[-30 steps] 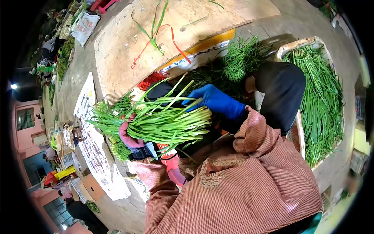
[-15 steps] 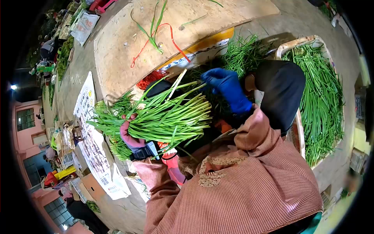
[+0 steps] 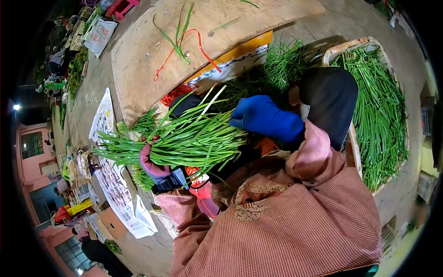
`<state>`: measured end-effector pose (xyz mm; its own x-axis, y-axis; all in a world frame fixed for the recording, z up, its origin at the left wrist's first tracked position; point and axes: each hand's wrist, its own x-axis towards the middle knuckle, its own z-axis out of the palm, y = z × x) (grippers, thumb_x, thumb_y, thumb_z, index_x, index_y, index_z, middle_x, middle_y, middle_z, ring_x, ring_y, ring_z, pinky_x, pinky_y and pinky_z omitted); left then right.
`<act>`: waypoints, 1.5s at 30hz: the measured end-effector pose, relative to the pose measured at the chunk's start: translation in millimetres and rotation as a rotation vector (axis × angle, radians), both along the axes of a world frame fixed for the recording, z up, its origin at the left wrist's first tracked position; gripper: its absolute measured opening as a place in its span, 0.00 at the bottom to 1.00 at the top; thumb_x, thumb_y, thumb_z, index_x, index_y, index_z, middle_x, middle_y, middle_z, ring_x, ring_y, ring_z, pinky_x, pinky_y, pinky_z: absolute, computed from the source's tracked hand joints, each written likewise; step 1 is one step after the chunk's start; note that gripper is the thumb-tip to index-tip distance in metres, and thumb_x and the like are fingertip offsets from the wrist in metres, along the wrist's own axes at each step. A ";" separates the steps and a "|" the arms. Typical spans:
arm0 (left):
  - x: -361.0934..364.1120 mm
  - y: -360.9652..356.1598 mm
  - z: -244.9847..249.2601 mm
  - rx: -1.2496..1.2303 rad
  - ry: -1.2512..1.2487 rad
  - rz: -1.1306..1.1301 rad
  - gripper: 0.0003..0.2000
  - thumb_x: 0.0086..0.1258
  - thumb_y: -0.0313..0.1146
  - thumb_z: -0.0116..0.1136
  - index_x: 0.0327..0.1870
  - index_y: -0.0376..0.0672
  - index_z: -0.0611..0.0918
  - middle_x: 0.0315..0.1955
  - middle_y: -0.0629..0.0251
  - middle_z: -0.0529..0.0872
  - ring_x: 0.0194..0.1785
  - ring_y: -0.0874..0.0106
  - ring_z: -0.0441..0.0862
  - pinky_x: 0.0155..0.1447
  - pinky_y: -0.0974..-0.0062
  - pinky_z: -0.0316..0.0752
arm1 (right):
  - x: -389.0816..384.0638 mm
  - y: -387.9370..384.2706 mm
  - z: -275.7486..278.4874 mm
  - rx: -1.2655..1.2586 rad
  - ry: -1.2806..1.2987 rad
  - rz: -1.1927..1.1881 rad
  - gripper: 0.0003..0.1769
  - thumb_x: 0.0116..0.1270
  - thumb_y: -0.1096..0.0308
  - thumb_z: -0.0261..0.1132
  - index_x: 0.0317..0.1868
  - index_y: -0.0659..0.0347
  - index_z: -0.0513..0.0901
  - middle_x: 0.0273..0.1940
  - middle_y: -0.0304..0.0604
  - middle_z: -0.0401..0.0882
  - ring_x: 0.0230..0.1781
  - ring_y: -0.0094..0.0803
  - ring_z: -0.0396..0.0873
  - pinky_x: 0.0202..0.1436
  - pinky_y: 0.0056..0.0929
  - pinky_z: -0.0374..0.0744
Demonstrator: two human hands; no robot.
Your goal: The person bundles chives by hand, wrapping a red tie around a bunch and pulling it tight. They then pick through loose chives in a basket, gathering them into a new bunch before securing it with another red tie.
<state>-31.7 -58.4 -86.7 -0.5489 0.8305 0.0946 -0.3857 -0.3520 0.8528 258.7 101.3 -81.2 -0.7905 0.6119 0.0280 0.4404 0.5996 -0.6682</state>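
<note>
A large bunch of long green stalks (image 3: 198, 138) lies across my left hand (image 3: 150, 159), whose gloved fingers wrap round it near its leafy end. The pale cut ends fan out to the right. My right hand (image 3: 258, 115), in a blue glove, is at the upper right ends of the bunch with its fingers pressed together. Whatever its fingertips hold is hidden. Two paler stalks (image 3: 213, 99) stick up from the top of the bunch.
A wooden board (image 3: 203, 37) holds loose stalks and a red ribbon (image 3: 203, 46). A crate (image 3: 326, 57) full of greens stands at the right. Loose greens (image 3: 284, 64) lie beyond my right hand. A printed sheet (image 3: 120, 194) is on the ground at left.
My right hand has moved down and slightly left, onto the stalk ends, and its fingers have closed. The bunch has shifted slightly left in my left hand.
</note>
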 end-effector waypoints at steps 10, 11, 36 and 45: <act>-1.2 -7.5 -14.7 -0.041 0.099 0.160 0.14 0.66 0.28 0.49 0.52 0.37 0.71 0.42 0.49 0.76 0.47 0.67 0.74 0.54 0.66 0.70 | -10.5 -15.0 -21.7 -0.139 -0.044 -0.015 0.20 0.55 0.49 0.63 0.38 0.56 0.83 0.33 0.49 0.80 0.34 0.47 0.78 0.38 0.39 0.76; -1.3 -7.6 -15.1 -0.027 0.105 0.117 0.13 0.66 0.28 0.50 0.51 0.37 0.72 0.42 0.49 0.76 0.47 0.67 0.74 0.55 0.65 0.69 | -12.3 -14.3 -19.1 -0.140 -0.045 -0.015 0.20 0.55 0.49 0.63 0.38 0.56 0.83 0.33 0.49 0.80 0.34 0.47 0.78 0.38 0.39 0.76; 33.7 -9.1 9.0 -0.026 -0.152 0.072 0.12 0.65 0.25 0.48 0.49 0.36 0.69 0.42 0.61 0.74 0.49 0.65 0.71 0.57 0.66 0.66 | -36.4 -18.0 -59.0 -0.350 -0.035 -0.102 0.23 0.56 0.43 0.59 0.26 0.57 0.81 0.27 0.50 0.78 0.29 0.50 0.77 0.32 0.43 0.74; 30.7 -14.0 7.0 -0.064 -0.244 0.026 0.10 0.63 0.28 0.53 0.44 0.45 0.68 0.38 0.60 0.72 0.44 0.68 0.71 0.52 0.65 0.70 | 21.9 3.0 -81.5 -0.199 -0.171 -0.208 0.17 0.55 0.52 0.59 0.31 0.56 0.83 0.30 0.51 0.79 0.31 0.49 0.78 0.35 0.39 0.76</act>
